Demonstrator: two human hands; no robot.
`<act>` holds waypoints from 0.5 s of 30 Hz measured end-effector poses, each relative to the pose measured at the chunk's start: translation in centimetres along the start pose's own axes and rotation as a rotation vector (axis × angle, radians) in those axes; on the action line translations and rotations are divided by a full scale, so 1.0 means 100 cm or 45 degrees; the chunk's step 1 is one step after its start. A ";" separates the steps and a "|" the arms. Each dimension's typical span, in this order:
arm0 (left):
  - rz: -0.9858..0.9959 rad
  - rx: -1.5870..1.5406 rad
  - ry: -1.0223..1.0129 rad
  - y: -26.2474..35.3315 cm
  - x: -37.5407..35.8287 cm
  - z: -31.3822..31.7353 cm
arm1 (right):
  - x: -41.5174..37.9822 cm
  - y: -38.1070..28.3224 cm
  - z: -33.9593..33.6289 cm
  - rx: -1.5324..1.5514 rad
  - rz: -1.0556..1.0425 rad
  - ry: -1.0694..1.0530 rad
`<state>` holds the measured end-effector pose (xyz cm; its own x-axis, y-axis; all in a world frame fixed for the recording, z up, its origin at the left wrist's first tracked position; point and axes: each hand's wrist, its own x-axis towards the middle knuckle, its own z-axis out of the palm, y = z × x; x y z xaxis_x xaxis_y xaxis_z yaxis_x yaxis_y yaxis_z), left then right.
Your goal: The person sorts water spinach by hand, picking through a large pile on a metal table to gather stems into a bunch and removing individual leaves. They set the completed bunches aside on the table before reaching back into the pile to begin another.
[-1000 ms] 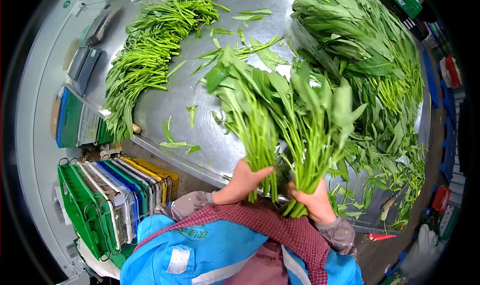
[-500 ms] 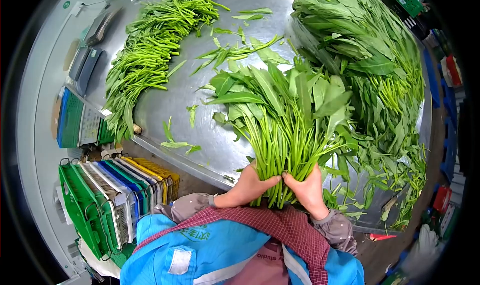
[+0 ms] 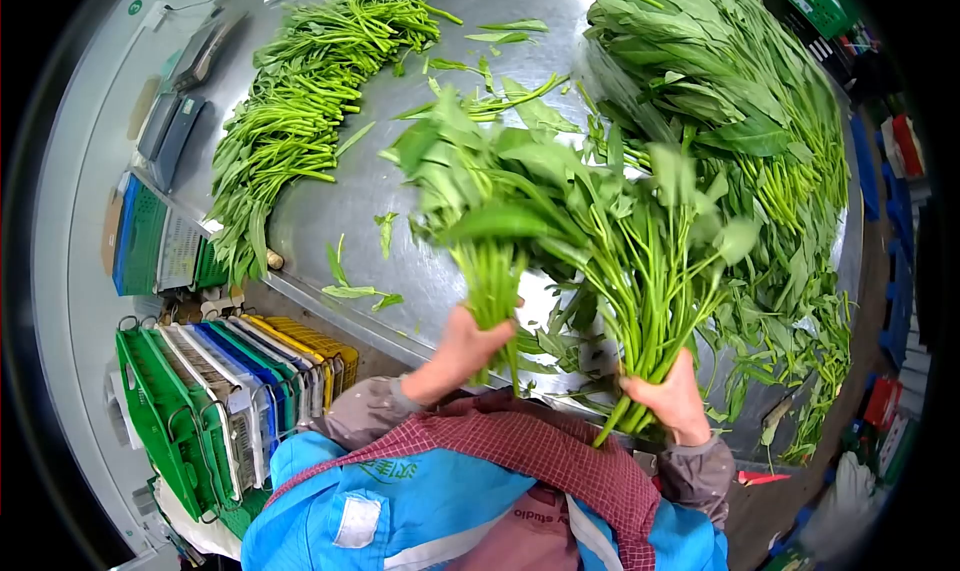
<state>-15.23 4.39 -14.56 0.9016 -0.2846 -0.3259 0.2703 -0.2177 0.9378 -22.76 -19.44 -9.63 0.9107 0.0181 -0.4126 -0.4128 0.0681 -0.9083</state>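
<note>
My left hand (image 3: pixel 468 348) is closed round the stems of a bunch of leafy greens (image 3: pixel 490 281), its leaves blurred. To the right, my right hand (image 3: pixel 670 391) grips a second bunch (image 3: pixel 645 301) near the stem ends, which stick out below the fingers. Both bunches are upright above the metal table (image 3: pixel 400 306), with their leaves touching or overlapping at the top. Behind and right of them lies a large heap of greens (image 3: pixel 730 71). A long row of cut bunches (image 3: pixel 300 111) lies at the table's far left.
Loose leaves and stems (image 3: pixel 350 291) lie on the table's middle and left. Folded crates (image 3: pixel 180 421) stand in a row below the left edge. Dark scales or trays (image 3: pixel 170 136) are at the far left. A green crate (image 3: pixel 815 1) is at the upper right.
The single bunch between both hands is now parted in two. My left hand has moved left with one part, my right hand right with the other.
</note>
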 end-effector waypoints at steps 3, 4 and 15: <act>-0.076 -0.199 0.165 0.036 0.008 -0.038 | 0.011 0.009 -0.022 -1.074 -0.135 0.491; 0.050 -0.350 0.159 0.045 0.010 -0.052 | 0.008 -0.003 -0.024 -0.744 -0.200 0.484; -0.210 -0.826 -0.525 0.059 -0.017 0.014 | 0.017 -0.012 0.046 0.515 -0.030 0.175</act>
<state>-15.63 2.23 -8.63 0.6685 -0.6474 -0.3661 0.6476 0.2648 0.7145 -20.67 -14.85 -8.94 0.8985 -0.1191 -0.4226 -0.3295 0.4530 -0.8284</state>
